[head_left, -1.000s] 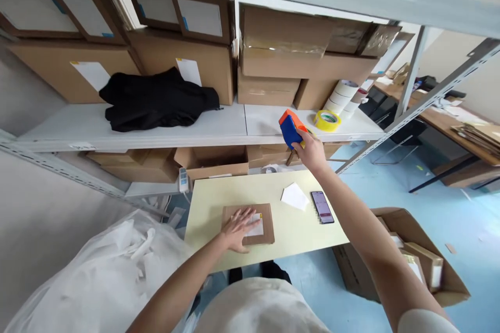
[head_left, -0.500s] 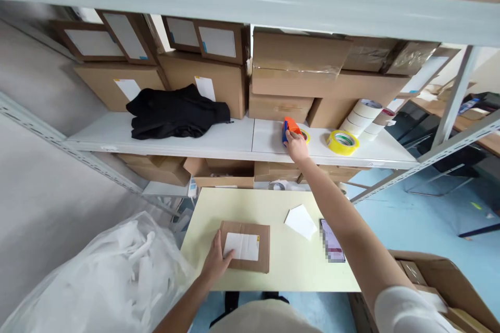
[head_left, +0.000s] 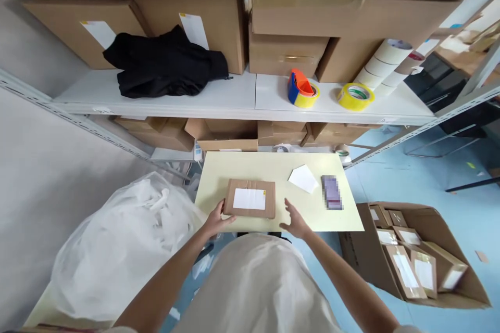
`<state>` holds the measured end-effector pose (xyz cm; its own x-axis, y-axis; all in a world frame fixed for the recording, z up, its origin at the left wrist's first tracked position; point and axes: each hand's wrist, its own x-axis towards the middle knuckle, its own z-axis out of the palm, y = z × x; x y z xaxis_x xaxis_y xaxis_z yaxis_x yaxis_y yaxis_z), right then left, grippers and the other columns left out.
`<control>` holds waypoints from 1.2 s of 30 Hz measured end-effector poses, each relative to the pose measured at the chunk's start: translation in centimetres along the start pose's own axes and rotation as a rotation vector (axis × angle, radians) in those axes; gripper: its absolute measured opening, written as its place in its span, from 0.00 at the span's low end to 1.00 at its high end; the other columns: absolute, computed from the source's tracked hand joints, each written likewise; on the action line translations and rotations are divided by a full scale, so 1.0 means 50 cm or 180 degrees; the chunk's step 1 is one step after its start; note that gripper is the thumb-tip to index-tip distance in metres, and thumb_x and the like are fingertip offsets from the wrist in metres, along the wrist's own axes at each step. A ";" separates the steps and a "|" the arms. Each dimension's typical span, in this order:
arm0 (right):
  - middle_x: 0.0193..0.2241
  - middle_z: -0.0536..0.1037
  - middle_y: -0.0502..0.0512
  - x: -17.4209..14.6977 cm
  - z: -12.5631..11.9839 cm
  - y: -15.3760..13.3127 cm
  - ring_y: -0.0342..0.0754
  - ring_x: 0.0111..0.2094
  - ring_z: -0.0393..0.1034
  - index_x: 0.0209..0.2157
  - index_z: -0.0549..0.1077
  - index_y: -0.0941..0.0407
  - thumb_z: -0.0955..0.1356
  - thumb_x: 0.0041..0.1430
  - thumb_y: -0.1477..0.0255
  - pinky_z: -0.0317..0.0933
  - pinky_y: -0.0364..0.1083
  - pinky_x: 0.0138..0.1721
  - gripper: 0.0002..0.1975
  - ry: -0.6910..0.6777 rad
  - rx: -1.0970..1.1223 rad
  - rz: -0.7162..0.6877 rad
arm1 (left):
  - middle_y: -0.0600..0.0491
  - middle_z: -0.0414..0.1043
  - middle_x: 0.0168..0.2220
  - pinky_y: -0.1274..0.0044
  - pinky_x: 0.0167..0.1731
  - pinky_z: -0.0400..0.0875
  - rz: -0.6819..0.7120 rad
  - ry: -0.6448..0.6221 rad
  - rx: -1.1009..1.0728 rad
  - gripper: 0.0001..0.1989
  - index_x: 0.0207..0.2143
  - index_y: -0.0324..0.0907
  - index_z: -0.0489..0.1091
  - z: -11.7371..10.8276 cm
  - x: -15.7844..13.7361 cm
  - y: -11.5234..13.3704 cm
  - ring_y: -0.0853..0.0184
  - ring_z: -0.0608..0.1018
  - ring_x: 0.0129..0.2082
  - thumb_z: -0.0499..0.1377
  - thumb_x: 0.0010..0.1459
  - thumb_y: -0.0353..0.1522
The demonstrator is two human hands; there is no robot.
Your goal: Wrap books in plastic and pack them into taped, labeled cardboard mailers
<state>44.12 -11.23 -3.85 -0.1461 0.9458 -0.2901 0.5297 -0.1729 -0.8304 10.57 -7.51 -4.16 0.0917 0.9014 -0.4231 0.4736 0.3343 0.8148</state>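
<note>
A small cardboard box point(head_left: 252, 213) with a white label point(head_left: 249, 198) on top lies flat on the pale yellow table point(head_left: 228, 162). My left hand point(head_left: 216, 220) grips its front left corner, thumb along the near edge and fingers at the left side. Just off the box's right side hovers my right hand point(head_left: 296, 222), empty, with thumb and fingers apart. Up on the shelf, an orange and blue tape dispenser point(head_left: 300, 88) loaded with yellow tape stands beside a yellow tape roll point(head_left: 355, 96).
White paper sheets point(head_left: 303, 178) and a phone point(head_left: 332, 192) lie right on the table. A large carton point(head_left: 353, 237) of labelled boxes stands on the floor at right. A clear bag point(head_left: 128, 250) of white material bulges at left. Black cloth point(head_left: 167, 65) lies on the shelf point(head_left: 234, 94).
My right hand has let go of the tape dispenser, leaving it on the shelf, and come down beside the box. The view has tilted down. My left hand remains at the box.
</note>
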 end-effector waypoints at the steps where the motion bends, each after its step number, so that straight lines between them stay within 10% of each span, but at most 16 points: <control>1: 0.61 0.58 0.65 -0.012 0.040 0.022 0.64 0.58 0.58 0.64 0.47 0.49 0.72 0.39 0.72 0.55 0.64 0.56 0.51 -0.0166 0.0086 0.0082 | 0.42 0.65 0.57 0.69 0.51 0.67 0.0031 -0.0038 -0.0071 0.41 0.60 0.39 0.54 0.005 -0.002 -0.005 0.58 0.71 0.55 0.64 0.45 0.38; 7: 0.57 0.66 0.55 0.005 0.135 0.001 0.58 0.55 0.64 0.62 0.47 0.42 0.67 0.45 0.74 0.63 0.59 0.50 0.44 0.0037 0.0774 0.0424 | 0.45 0.71 0.51 0.69 0.49 0.69 0.0133 0.0169 -0.0155 0.34 0.57 0.41 0.60 0.038 -0.005 0.004 0.60 0.74 0.50 0.63 0.46 0.33; 13: 0.38 0.75 0.57 0.018 0.036 -0.041 0.51 0.36 0.70 0.50 0.67 0.54 0.63 0.53 0.63 0.67 0.50 0.39 0.22 0.0476 0.0606 0.0067 | 0.44 0.73 0.48 0.73 0.37 0.74 0.0431 0.0456 -0.0320 0.31 0.53 0.38 0.64 0.037 -0.006 0.072 0.60 0.76 0.42 0.63 0.46 0.38; 23: 0.26 0.75 0.56 0.053 -0.047 -0.100 0.50 0.30 0.68 0.34 0.74 0.57 0.54 0.60 0.53 0.59 0.45 0.32 0.27 0.1001 -0.0471 0.0358 | 0.47 0.78 0.35 0.76 0.31 0.70 0.0719 0.0881 -0.0032 0.21 0.42 0.39 0.73 0.060 0.032 0.129 0.66 0.76 0.28 0.54 0.55 0.44; 31: 0.35 0.76 0.59 0.071 -0.027 -0.037 0.53 0.39 0.70 0.48 0.70 0.58 0.53 0.62 0.55 0.62 0.49 0.42 0.27 0.0876 -0.0451 0.0364 | 0.45 0.75 0.42 0.74 0.36 0.72 0.0583 0.0741 0.0328 0.20 0.47 0.38 0.71 0.094 0.048 0.093 0.66 0.77 0.31 0.53 0.57 0.40; 36: 0.43 0.71 0.65 0.056 -0.017 -0.024 0.56 0.45 0.67 0.60 0.59 0.59 0.54 0.63 0.55 0.61 0.55 0.46 0.31 0.1456 -0.0701 0.0039 | 0.37 0.65 0.55 0.66 0.52 0.66 0.1277 0.1149 0.1285 0.24 0.56 0.36 0.63 0.087 0.031 0.120 0.56 0.70 0.54 0.54 0.59 0.36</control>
<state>43.77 -8.14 -3.28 0.2161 0.9762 -0.0204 0.6998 -0.1694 -0.6940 17.38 -5.32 -1.67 0.0634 0.9932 0.0976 0.7607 -0.1114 0.6394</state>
